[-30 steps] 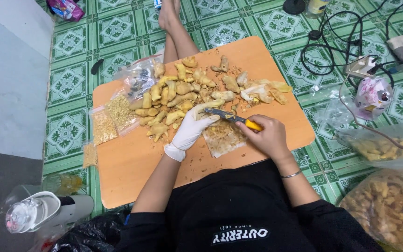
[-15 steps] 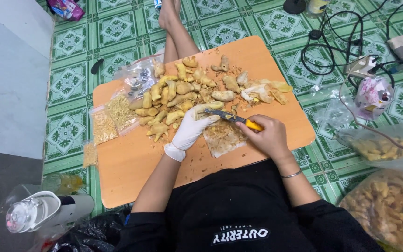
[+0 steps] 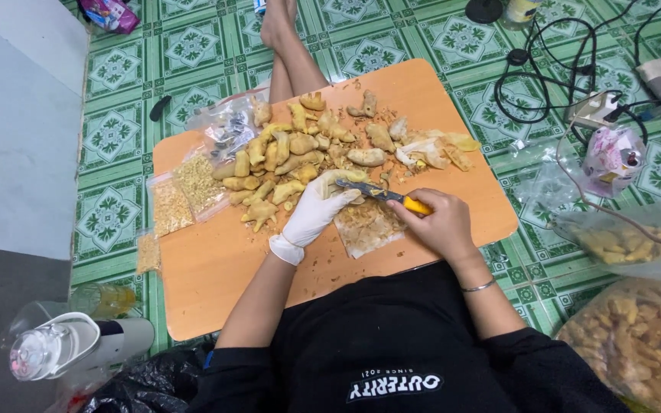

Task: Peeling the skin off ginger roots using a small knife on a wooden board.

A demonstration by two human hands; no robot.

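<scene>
Head view looks straight down on an orange board [image 3: 216,275] laid on the green tiled floor. At lower left of the frame stands a white kettle-like jug [image 3: 63,348]. On the board's left edge lie small clear bags of chopped bits [image 3: 185,191], set aside from the working spot. Next comes the heap of ginger roots [image 3: 284,164], within easy reach of the left hand [image 3: 314,214]. That hand, in a white glove, closes around one ginger piece [image 3: 342,177], steadying it over a sheet of peelings [image 3: 365,226] which seems placed to catch the scrapings. The bare right hand [image 3: 437,222] grips a yellow-handled knife [image 3: 384,194], blade laid against the held piece. Peeled scraps [image 3: 437,149] lie just beyond. At lower right sit big clear bags of cut pieces [image 3: 636,344], apart from the board.
</scene>
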